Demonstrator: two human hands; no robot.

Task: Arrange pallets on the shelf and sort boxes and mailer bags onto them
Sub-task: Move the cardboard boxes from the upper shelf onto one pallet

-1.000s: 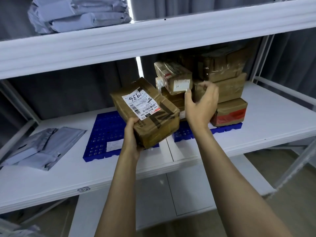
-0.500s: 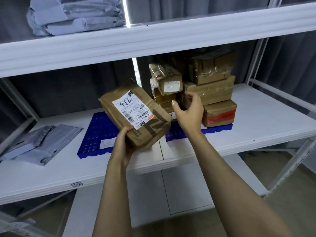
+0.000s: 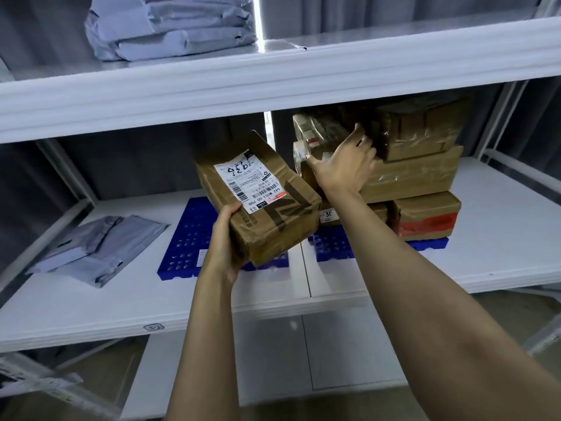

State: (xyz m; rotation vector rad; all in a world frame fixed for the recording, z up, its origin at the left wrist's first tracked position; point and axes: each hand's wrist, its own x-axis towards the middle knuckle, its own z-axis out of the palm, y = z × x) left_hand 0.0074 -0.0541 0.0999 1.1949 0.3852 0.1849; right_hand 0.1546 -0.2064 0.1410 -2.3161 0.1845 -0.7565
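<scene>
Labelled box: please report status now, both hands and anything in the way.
Left hand shut on labelled box, held above left blue pallet. Right hand open against stacked boxes on right pallet. Left pallet bare, nothing blocking.

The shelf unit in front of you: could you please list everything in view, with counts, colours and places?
Held box: one, brown, white label, above left pallet.
Stacked boxes: at least five, brown, on right pallet; exact count unclear.
Pallets: two, blue, middle shelf, side by side.
Loose mailer bags: a few, grey, middle shelf, left end.
Piled mailer bags: several, grey, top shelf.
Shelves: white, three levels visible.
Curtain: grey, behind.
Left hand: grips held box.
Right hand: open, on the stack.
</scene>
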